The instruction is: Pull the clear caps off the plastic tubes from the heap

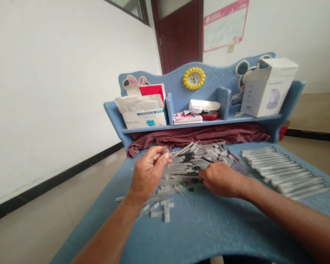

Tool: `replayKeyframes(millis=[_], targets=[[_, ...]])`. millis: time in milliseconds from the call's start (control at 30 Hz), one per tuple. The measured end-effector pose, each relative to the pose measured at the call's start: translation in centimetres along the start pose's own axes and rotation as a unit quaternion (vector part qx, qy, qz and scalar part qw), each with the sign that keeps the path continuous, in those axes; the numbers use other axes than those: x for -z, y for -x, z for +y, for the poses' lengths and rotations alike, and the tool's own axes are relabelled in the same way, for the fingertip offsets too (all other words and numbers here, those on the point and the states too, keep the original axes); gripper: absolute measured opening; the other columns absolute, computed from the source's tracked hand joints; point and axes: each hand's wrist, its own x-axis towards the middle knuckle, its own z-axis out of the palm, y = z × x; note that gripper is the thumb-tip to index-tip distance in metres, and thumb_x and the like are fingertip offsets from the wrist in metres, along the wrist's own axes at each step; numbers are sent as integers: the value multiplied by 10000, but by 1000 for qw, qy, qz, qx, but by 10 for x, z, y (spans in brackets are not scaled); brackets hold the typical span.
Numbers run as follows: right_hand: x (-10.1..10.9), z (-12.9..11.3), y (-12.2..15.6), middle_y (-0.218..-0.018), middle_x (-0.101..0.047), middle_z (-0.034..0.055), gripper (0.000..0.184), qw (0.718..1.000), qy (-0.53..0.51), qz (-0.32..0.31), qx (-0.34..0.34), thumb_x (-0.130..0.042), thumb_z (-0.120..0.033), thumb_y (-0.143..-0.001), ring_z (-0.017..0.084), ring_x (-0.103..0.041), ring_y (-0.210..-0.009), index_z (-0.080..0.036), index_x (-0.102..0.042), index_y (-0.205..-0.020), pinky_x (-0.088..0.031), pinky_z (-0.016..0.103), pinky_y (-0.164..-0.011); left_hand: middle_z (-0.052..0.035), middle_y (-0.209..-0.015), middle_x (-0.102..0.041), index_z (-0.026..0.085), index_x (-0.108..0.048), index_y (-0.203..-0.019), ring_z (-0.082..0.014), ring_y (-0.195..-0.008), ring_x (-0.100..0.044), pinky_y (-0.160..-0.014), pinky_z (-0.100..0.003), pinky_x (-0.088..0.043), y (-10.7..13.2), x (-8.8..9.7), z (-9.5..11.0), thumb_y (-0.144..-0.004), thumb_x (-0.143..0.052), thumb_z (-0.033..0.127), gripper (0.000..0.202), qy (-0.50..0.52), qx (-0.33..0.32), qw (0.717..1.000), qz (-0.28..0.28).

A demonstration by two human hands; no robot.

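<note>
My left hand (150, 168) is closed in a pinch around a translucent pen barrel (167, 171), held upright at the left of the pile. My right hand (217, 179) reaches into the pile's near right edge, fingers curled together; whatever they grip is hidden. Between and beyond both hands lies a heap of clear and black pen parts (194, 156). Small translucent pen caps (156, 211) lie scattered below my left hand. To the right, several pens (283, 170) are lined up side by side in a row.
A blue desk (198, 231) carries everything. Along its back runs a shelf (181, 128) with a mask box (145, 115), stacked papers (187, 119), a red round tin (210, 116) and a white box (269, 90). Red plaid cloth (198, 135) is bunched beneath; a yellow clock (194, 78) hangs above.
</note>
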Motion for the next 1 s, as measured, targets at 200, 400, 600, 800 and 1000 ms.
replayKeyframes(millis=[200, 400, 600, 800, 1000], targets=[[0, 15, 3, -695, -689, 94, 254, 995, 9, 95, -29, -373, -220, -859, 186, -627, -600, -177, -622, -830, -244, 258, -499, -32, -787, -672, 155, -593, -997, -150, -699, -638, -699, -273, -505, -5, 8, -9, -840, -513, 330, 248, -46, -42, 998, 1], [-9, 20, 4, -580, -649, 56, 257, 982, 30, 181, -36, -354, -249, -895, 134, -520, -465, -184, -577, -787, -110, 301, -499, -67, -868, -670, 146, -674, -955, -176, -825, -621, -757, -283, -468, -8, 10, -13, -857, -473, 220, 235, -214, -139, 959, -123], [-11, 19, 4, -545, -631, 45, 238, 974, 48, 218, -21, -378, -247, -891, 122, -444, -416, -186, -571, -766, -89, 309, -503, -82, -860, -660, 126, -681, -967, -190, -815, -617, -757, -298, -465, -5, 6, -13, -867, -467, 221, 254, -256, -156, 939, -169], [-12, 17, 5, -560, -641, 34, 226, 971, 52, 232, -3, -387, -212, -886, 108, -416, -405, -174, -565, -752, -77, 312, -503, -92, -897, -657, 129, -673, -998, -198, -835, -613, -773, -311, -463, -2, 2, -12, -878, -452, 237, 274, -272, -144, 931, -199], [-15, 19, 3, -569, -641, 28, 203, 972, 62, 226, -5, -394, -206, -883, 115, -446, -414, -173, -547, -754, -68, 317, -505, -89, -881, -653, 130, -671, -987, -196, -820, -610, -759, -308, -461, -2, 2, -12, -883, -439, 245, 279, -279, -146, 928, -197]])
